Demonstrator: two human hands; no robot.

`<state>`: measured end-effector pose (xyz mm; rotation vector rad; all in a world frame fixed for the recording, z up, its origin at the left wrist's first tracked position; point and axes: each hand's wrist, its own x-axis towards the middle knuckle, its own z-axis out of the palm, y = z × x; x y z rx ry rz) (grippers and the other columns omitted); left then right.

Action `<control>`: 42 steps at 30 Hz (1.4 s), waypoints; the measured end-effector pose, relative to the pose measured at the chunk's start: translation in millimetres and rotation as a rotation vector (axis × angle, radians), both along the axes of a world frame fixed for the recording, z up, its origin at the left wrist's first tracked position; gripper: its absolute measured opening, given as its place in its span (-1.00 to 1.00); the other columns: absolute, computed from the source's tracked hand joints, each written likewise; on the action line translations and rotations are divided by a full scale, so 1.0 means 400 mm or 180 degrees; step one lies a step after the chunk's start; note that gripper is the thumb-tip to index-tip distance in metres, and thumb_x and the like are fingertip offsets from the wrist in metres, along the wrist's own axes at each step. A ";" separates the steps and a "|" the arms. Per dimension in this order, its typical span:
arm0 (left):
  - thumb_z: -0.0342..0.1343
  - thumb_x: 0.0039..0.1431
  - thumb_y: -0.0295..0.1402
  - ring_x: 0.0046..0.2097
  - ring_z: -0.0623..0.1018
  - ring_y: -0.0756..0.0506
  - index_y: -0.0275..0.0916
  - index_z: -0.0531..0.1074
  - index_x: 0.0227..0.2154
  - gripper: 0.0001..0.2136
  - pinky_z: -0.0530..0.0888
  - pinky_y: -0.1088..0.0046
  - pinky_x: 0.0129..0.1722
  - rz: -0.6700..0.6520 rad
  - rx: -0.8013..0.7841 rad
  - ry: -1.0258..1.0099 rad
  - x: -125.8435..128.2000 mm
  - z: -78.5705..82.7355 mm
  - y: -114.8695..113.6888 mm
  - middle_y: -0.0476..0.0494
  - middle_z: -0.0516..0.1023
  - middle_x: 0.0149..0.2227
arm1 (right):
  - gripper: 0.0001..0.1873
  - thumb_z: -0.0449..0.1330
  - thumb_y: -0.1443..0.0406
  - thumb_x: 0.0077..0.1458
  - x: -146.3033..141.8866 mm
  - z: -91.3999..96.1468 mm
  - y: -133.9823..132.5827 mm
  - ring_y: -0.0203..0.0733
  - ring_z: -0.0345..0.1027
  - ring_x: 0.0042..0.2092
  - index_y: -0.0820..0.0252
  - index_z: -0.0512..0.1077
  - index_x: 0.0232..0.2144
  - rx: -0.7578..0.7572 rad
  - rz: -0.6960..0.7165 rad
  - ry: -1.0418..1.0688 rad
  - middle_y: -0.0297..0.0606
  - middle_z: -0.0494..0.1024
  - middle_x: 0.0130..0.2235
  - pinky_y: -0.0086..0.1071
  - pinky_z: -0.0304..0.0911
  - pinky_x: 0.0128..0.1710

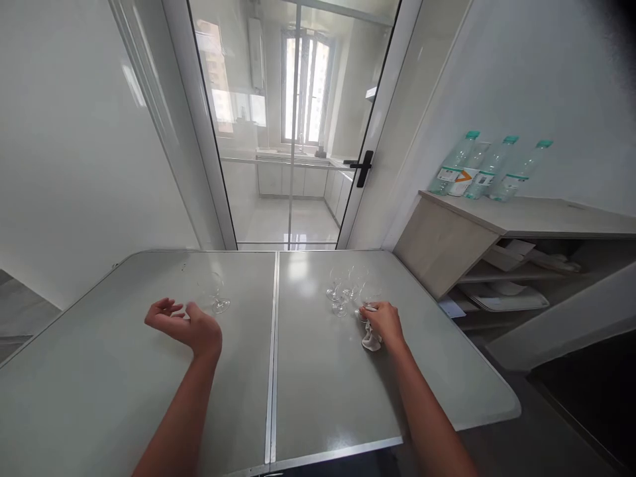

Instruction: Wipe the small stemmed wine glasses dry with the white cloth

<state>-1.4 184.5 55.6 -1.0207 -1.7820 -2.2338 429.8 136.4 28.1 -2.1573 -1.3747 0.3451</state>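
My left hand (186,326) is raised over the left half of the table, its wrist bent. Its fingers are loosely curled and apart, with nothing seen in them. Just past it stands a clear stemmed glass (219,303). On the right half, my right hand (385,321) is closed on a crumpled whitish cloth (371,339) that hangs below the fingers. It is right beside a stemmed glass (370,291), whose lower part the hand partly hides; I cannot tell whether the fingers touch it. Several more clear glasses (340,307) stand close together to its left.
A metal seam (273,344) divides the pale tabletop (318,391). Behind the table is a glass door (318,119) with a black handle (364,169). At the right, several plastic bottles (511,182) stand on a wooden cabinet (447,232) with filled open shelves.
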 end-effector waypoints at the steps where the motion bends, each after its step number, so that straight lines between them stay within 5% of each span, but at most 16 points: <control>1: 0.02 -0.08 -0.58 -0.08 0.38 -0.10 -0.17 0.14 -0.08 -0.55 0.38 0.25 -0.03 -0.0080 -0.0167 -0.0106 -0.001 -0.013 0.005 -0.17 0.23 0.03 | -0.72 0.22 0.15 0.00 -0.001 -0.004 0.004 -0.12 0.45 -0.41 0.18 0.58 -0.59 -0.0001 0.0001 0.0004 -0.15 0.59 -0.53 -0.38 0.10 -0.42; 8: 0.21 -0.22 -0.58 0.09 0.38 -0.21 -0.21 0.14 -0.01 -0.36 0.31 0.09 0.17 -0.0402 -0.1106 -0.0129 -0.002 -0.113 0.056 -0.25 0.20 0.08 | -0.72 0.21 0.14 0.04 -0.003 -0.027 0.022 -0.08 0.51 -0.34 0.18 0.65 -0.44 0.0040 0.0013 0.0067 -0.10 0.67 -0.41 -0.38 0.15 -0.39; 16: 0.33 0.01 -0.30 0.13 0.45 -0.28 -0.21 0.05 0.11 -0.31 0.38 0.05 0.13 -0.0836 -0.1406 -0.0042 0.047 -0.132 0.066 -0.33 0.35 0.07 | -0.75 0.23 0.14 0.05 0.018 -0.004 -0.019 -0.08 0.51 -0.29 0.18 0.60 -0.43 -0.0076 0.0108 0.0117 -0.12 0.67 -0.36 -0.39 0.20 -0.33; 21: 0.19 0.20 -0.29 -0.05 0.55 -0.22 -0.20 0.11 0.06 -0.54 0.44 0.12 0.00 -0.0862 -0.1542 -0.0252 0.033 -0.142 0.073 -0.27 0.49 -0.09 | -0.51 -0.05 0.12 0.24 -0.001 0.004 -0.136 -0.04 0.46 -0.30 0.19 0.58 -0.47 -0.0188 0.0108 0.0258 -0.06 0.61 -0.39 -0.31 0.22 -0.30; 26: 0.06 0.29 -0.35 -0.24 0.54 -0.08 -0.19 0.22 -0.03 -0.77 0.44 0.30 -0.12 -0.1026 -0.1104 -0.0239 0.043 -0.140 0.075 -0.05 0.48 -0.31 | -0.54 0.04 -0.03 0.23 -0.138 0.047 -0.208 -0.01 0.42 -0.22 0.03 0.65 -0.21 0.0532 0.0675 0.0813 -0.14 0.54 -0.29 -0.25 0.29 -0.16; 29: 0.10 0.29 -0.19 -0.39 0.49 -0.03 -0.20 0.29 -0.03 -0.71 0.43 0.43 -0.28 -0.1807 -0.0907 -0.0376 0.090 -0.124 0.050 0.04 0.44 -0.42 | -0.48 0.06 -0.12 0.23 -0.241 0.077 -0.173 -0.08 0.37 -0.34 0.08 0.60 -0.14 0.0638 0.0800 0.2176 -0.23 0.51 -0.36 -0.31 0.25 -0.32; 32: 0.28 0.10 -0.01 -0.52 0.38 0.04 -0.24 0.40 -0.15 -0.57 0.34 0.54 -0.49 -0.3054 -0.1181 -0.0868 0.154 -0.113 0.009 0.08 0.39 -0.48 | -0.53 0.20 -0.09 0.15 -0.320 0.092 -0.086 -0.18 0.31 -0.38 0.13 0.56 -0.14 0.0655 0.1043 0.3581 -0.29 0.50 -0.37 -0.38 0.19 -0.40; 36: 0.27 0.04 0.12 -0.65 0.23 0.11 -0.25 0.43 -0.23 -0.50 0.20 0.61 -0.63 -0.4158 -0.1606 -0.1535 0.203 -0.113 -0.031 0.16 0.30 -0.60 | -0.71 0.34 0.10 0.01 -0.378 0.074 0.031 -0.28 0.23 -0.42 0.14 0.50 -0.27 0.0634 0.1418 0.4417 -0.39 0.41 -0.44 -0.46 0.15 -0.42; 42: 0.47 -0.12 -0.15 -0.39 0.56 -0.02 -0.26 0.46 -0.19 -0.52 0.48 0.51 -0.37 -0.3925 -0.1393 -0.1557 0.192 -0.095 -0.028 -0.05 0.60 -0.35 | -0.71 0.37 0.28 -0.14 -0.403 0.019 0.055 -0.33 0.23 -0.47 0.12 0.42 -0.30 0.0026 0.1677 0.4964 -0.46 0.43 -0.46 -0.49 0.11 -0.48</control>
